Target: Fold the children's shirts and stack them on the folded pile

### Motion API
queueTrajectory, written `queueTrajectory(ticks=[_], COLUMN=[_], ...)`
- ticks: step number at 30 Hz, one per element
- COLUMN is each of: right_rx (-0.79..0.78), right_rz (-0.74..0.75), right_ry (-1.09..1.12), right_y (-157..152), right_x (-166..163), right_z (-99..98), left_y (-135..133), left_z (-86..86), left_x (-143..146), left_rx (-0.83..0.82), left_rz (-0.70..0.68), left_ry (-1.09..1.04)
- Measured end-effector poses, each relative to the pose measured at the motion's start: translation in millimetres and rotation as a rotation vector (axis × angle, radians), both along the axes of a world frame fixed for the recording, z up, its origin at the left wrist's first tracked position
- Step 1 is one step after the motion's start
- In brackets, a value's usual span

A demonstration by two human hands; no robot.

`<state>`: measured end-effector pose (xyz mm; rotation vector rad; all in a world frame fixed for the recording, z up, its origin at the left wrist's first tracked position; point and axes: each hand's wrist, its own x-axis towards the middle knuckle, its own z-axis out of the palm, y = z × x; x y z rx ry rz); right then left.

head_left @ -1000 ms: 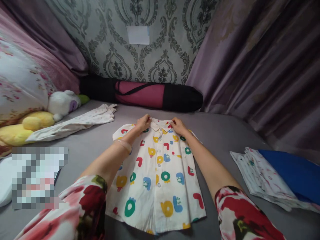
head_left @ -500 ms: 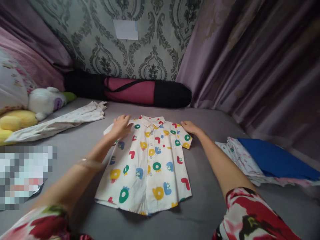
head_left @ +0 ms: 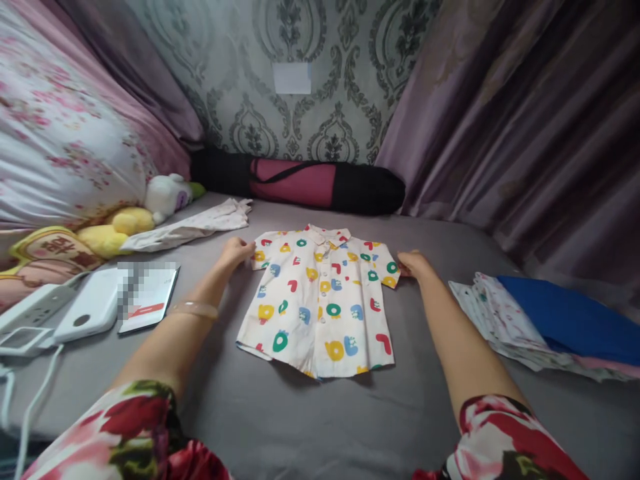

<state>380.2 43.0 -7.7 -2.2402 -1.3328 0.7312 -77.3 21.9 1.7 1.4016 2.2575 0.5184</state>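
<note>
A small white child's shirt (head_left: 320, 300) with coloured letter shapes lies flat, front up, on the grey bed sheet (head_left: 310, 420). My left hand (head_left: 236, 253) rests at the end of its left sleeve, fingers curled onto the sleeve edge. My right hand (head_left: 414, 264) touches the end of the right sleeve, fingers bent against the cloth. Both sleeves are spread out sideways. Whether either hand truly pinches the fabric is hard to see.
A stack of folded clothes (head_left: 505, 323) with a blue piece (head_left: 570, 320) lies right. A white garment (head_left: 195, 227), plush toys (head_left: 145, 210) and a floral pillow (head_left: 60, 147) sit left. A power strip (head_left: 30, 317), white device (head_left: 90, 310) and booklet (head_left: 147, 297) lie near left. A rolled pink mat (head_left: 300, 185) lines the wall.
My hands moved from the collar outward to the two sleeve ends, spreading the sleeves flat. The camera view shifted back and left.
</note>
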Motion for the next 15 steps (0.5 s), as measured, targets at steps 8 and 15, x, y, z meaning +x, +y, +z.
queueTrajectory(ticks=[8,15], right_rx=[-0.145,-0.127], right_rz=[0.093,0.174], right_ry=[-0.170,-0.217], right_y=[11.2,12.9], right_x=[6.8,10.6], right_z=[-2.7,-0.8], left_y=[35.4,42.0], left_z=[-5.2,-2.3], left_x=[15.4,4.2], left_rx=[0.051,0.075], left_rz=[-0.041,-0.197], left_ry=[-0.243,-0.222])
